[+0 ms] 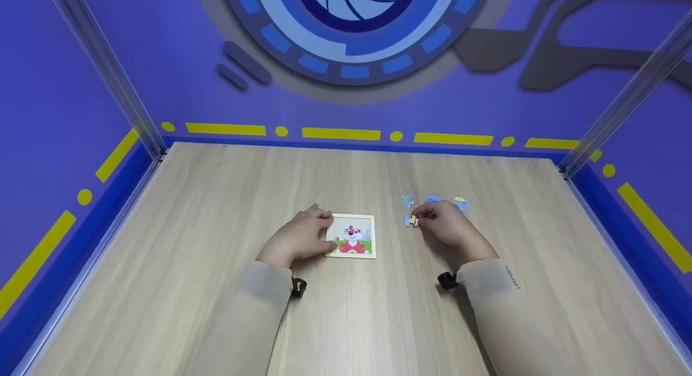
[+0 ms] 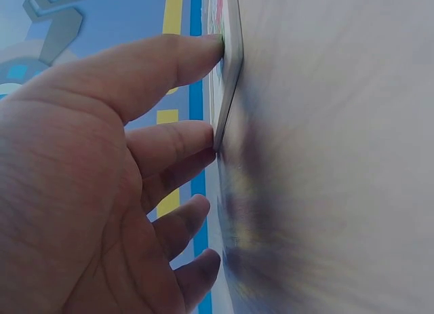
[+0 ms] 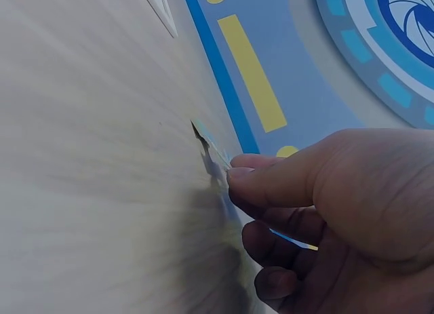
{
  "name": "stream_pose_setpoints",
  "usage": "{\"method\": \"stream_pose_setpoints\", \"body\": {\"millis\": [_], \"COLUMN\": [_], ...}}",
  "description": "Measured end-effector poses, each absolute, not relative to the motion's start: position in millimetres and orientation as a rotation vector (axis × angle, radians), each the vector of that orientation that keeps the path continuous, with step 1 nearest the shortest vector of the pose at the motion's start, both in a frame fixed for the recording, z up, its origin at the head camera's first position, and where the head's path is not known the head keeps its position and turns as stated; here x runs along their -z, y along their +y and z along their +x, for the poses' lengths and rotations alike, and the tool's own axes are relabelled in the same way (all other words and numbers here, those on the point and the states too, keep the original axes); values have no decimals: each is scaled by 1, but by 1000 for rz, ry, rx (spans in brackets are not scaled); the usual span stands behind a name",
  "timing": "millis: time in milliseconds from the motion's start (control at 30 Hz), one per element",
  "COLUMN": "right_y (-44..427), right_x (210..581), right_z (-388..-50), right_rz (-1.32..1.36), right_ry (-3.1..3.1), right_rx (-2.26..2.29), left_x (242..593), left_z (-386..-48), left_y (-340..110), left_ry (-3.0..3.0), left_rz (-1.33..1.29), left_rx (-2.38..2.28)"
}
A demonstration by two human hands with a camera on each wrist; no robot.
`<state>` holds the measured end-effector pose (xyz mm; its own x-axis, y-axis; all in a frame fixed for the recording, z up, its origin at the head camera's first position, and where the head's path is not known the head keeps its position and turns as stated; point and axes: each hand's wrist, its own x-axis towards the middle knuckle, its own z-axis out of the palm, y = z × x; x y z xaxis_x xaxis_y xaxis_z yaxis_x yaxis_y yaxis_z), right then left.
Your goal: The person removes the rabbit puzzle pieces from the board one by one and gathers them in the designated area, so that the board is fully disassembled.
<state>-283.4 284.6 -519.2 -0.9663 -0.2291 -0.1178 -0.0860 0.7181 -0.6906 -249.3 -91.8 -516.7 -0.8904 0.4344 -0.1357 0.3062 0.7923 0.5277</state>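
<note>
A square jigsaw board (image 1: 374, 236) with a pale wooden rim lies on the table, showing a red-and-white cartoon animal. My left hand (image 1: 300, 236) rests at its left side. In the left wrist view, the thumb (image 2: 200, 56) touches the top of the board's rim (image 2: 234, 63) and the index finger (image 2: 173, 143) meets its corner. To the right of the board, my right hand (image 1: 447, 227) pinches a small puzzle piece (image 1: 414, 220) between thumb and index finger. That piece (image 3: 211, 143) is tilted in the right wrist view, its face mostly hidden.
Near the right hand lie several loose puzzle pieces: a blue-green one (image 1: 408, 199), a blue one (image 1: 432, 199) and a yellow-and-blue one (image 1: 460, 203). The wooden table (image 1: 216, 213) is bounded by blue-purple walls (image 1: 178, 94) at the back and sides.
</note>
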Motion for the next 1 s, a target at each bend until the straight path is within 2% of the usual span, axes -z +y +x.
{"method": "stream_pose_setpoints", "body": {"millis": [533, 1000], "right_y": [285, 238], "right_x": [514, 496], "right_z": [-281, -260], "right_rz": [-286, -323], "right_ry": [2724, 2687], "right_rx": [1112, 1200], "left_x": [515, 516], "left_z": [-249, -249], "left_y": [-89, -90], "left_ry": [2744, 2730], "left_rz": [586, 568], "left_rx": [-748, -761]}}
